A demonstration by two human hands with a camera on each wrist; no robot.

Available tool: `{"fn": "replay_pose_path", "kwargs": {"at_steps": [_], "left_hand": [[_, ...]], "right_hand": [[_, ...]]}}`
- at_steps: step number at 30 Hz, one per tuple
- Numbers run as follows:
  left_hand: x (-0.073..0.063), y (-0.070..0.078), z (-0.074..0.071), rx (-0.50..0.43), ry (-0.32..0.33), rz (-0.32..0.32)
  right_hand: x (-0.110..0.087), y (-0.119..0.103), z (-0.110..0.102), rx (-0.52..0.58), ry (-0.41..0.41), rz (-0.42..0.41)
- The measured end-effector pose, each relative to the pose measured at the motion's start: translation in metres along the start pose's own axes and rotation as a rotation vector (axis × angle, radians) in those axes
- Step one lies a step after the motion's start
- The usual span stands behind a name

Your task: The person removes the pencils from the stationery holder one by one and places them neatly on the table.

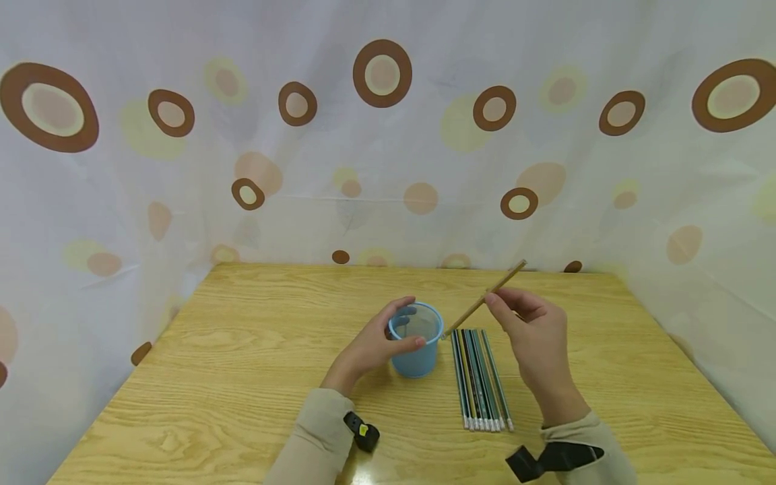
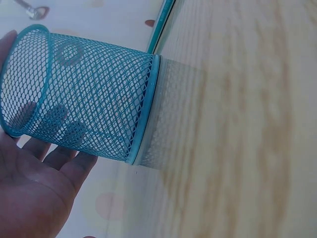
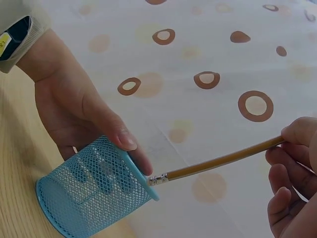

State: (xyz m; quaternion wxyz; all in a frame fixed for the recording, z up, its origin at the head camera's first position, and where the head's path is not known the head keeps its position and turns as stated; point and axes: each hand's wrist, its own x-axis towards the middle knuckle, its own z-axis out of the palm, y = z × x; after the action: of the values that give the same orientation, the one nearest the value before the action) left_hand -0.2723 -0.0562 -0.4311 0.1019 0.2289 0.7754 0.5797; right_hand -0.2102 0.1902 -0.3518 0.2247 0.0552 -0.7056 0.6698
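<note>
A light-blue mesh pencil cup (image 1: 414, 360) stands upright on the table, its mouth facing up. My left hand (image 1: 378, 340) holds it near the rim, thumb on the near side and fingers round the far side. In the left wrist view the fingers show through the mesh of the cup (image 2: 94, 94). Between thumb and fingers, my right hand (image 1: 539, 337) pinches a yellow-brown pencil (image 1: 469, 312). That pencil slants down to the left, and its eraser end is at the cup's rim in the right wrist view, where the pencil (image 3: 223, 159) crosses open air.
Several pencils (image 1: 475, 377) lie side by side right of the cup, mostly dark and green, erasers toward me. They rest on a wood-grain table (image 1: 254, 350). A white curtain (image 1: 339, 229) with brown rings hangs behind and at both sides.
</note>
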Motion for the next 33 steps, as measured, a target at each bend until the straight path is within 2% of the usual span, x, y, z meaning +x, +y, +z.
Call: {"fn": "replay_pose_path", "kwargs": {"at_steps": [4,12,22,33], "left_hand": [[0.000,0.000,0.000,0.000,0.001,0.002],[-0.001,-0.002,0.000,-0.008,0.002,0.001],[0.000,-0.001,0.000,-0.008,0.007,0.000],[-0.002,0.001,0.000,-0.026,-0.002,-0.008]], "right_hand": [[0.001,-0.002,-0.004,-0.004,0.007,0.001],[0.004,-0.005,-0.008,0.072,0.031,0.011],[0.008,-0.003,-0.013,0.113,0.060,0.023],[0.013,0.005,-0.020,0.043,0.060,0.074]]}}
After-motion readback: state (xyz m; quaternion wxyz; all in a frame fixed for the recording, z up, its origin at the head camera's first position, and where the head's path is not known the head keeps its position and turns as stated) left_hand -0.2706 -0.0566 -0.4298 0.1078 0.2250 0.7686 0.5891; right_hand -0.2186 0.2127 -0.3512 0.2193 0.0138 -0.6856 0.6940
